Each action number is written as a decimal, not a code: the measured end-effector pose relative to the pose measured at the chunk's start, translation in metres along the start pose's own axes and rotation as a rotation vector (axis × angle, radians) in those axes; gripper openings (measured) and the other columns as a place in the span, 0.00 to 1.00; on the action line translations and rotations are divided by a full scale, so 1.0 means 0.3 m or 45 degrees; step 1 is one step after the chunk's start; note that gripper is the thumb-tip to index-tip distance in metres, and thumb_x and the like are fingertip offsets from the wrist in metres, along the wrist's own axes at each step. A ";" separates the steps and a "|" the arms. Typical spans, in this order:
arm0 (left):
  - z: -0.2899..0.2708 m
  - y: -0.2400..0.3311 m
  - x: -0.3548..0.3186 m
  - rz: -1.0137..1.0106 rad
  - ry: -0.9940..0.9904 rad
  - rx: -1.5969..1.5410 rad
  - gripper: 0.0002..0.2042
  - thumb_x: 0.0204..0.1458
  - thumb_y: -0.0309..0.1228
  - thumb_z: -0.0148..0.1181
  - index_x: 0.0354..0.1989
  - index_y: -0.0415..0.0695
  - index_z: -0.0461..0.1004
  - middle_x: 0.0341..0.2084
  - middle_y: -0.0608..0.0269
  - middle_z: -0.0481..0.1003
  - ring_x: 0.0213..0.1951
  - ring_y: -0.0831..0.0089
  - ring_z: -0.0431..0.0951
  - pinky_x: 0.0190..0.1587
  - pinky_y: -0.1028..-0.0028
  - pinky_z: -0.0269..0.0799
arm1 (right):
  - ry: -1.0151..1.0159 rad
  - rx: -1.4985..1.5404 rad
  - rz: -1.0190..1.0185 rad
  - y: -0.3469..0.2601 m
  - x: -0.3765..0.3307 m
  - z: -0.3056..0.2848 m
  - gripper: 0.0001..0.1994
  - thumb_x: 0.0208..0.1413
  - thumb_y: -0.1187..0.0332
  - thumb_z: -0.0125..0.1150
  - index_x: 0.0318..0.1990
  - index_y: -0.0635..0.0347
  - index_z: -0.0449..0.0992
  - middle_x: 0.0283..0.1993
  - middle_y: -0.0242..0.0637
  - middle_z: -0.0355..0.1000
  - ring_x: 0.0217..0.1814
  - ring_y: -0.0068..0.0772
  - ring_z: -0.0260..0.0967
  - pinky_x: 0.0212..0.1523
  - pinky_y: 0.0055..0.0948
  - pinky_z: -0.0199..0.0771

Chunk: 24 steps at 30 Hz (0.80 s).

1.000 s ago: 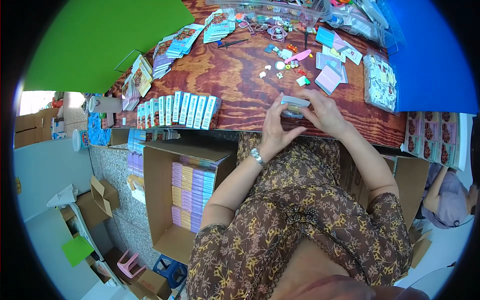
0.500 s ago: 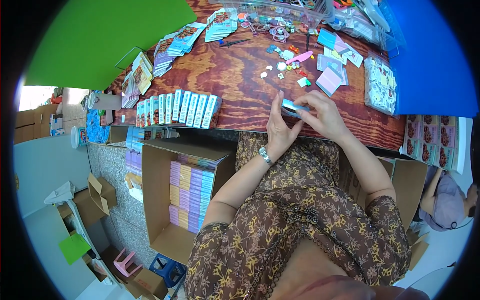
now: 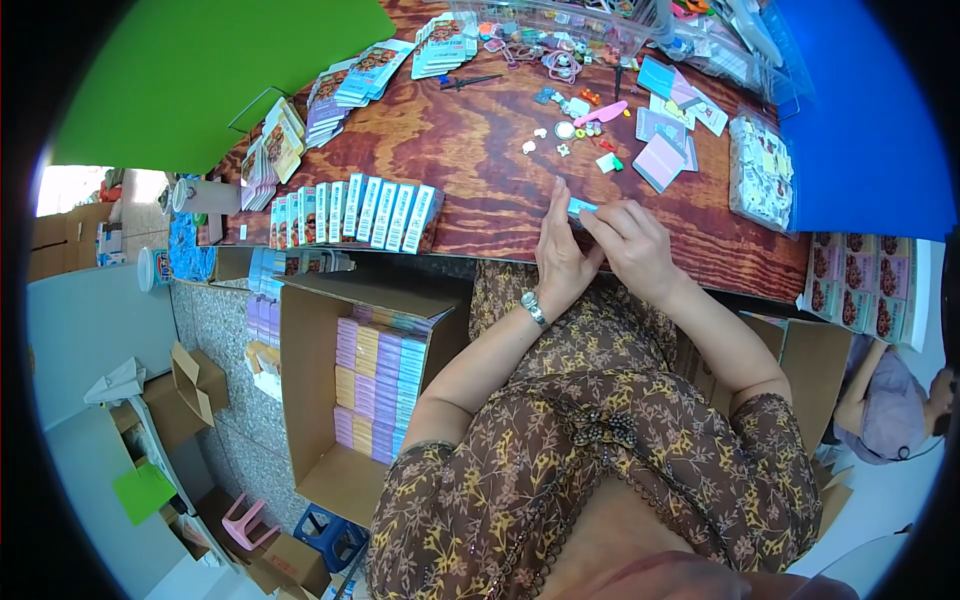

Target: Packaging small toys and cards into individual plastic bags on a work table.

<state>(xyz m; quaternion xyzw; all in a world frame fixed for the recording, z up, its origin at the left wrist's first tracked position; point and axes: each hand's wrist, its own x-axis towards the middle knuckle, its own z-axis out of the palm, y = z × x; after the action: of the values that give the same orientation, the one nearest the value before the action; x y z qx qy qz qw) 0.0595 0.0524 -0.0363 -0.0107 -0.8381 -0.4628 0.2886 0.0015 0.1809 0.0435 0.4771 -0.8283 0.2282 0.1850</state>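
While both hands (image 3: pixel 600 250) pinch it, small blue packet (image 3: pixel 582 208) hovers over wooden table (image 3: pixel 480 170).

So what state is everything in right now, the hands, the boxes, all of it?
Left hand: closed on the small packet.
Right hand: pinching the same packet.
Small packet: held over the table edge.
Row of packets: standing upright on the table.
Carton: open, part filled with stacked packets.

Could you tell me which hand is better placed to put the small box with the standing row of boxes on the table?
Probably the left hand: both hands grip the small box, but the row of boxes stands on the left, clear of the right hand.
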 end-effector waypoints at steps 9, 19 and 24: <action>0.005 -0.001 0.006 0.014 -0.006 0.045 0.48 0.40 0.21 0.72 0.70 0.33 0.47 0.68 0.30 0.55 0.70 0.38 0.58 0.69 0.53 0.59 | 0.141 0.171 -0.014 0.013 -0.047 0.025 0.20 0.43 0.79 0.64 0.48 0.64 0.79 0.46 0.42 0.76 0.48 0.43 0.76 0.46 0.36 0.79; 0.007 0.005 0.001 0.006 -0.010 0.101 0.46 0.41 0.21 0.68 0.71 0.32 0.48 0.65 0.31 0.58 0.64 0.36 0.63 0.65 0.51 0.62 | -0.060 0.215 0.082 0.028 -0.059 0.062 0.27 0.50 0.84 0.60 0.61 0.65 0.73 0.62 0.52 0.70 0.64 0.54 0.69 0.63 0.45 0.71; -0.012 0.018 0.018 -0.048 -0.090 0.091 0.51 0.40 0.22 0.70 0.73 0.33 0.45 0.59 0.35 0.61 0.58 0.39 0.68 0.56 0.56 0.71 | -0.062 0.247 0.102 0.065 -0.069 0.065 0.27 0.52 0.84 0.58 0.62 0.65 0.72 0.65 0.52 0.68 0.67 0.54 0.67 0.64 0.44 0.70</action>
<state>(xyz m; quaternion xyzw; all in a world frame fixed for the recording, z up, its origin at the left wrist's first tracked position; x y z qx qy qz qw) 0.0582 0.0513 -0.0281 -0.0011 -0.8638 -0.4373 0.2502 -0.0074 0.1935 0.0126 0.4648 -0.8249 0.3028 0.1085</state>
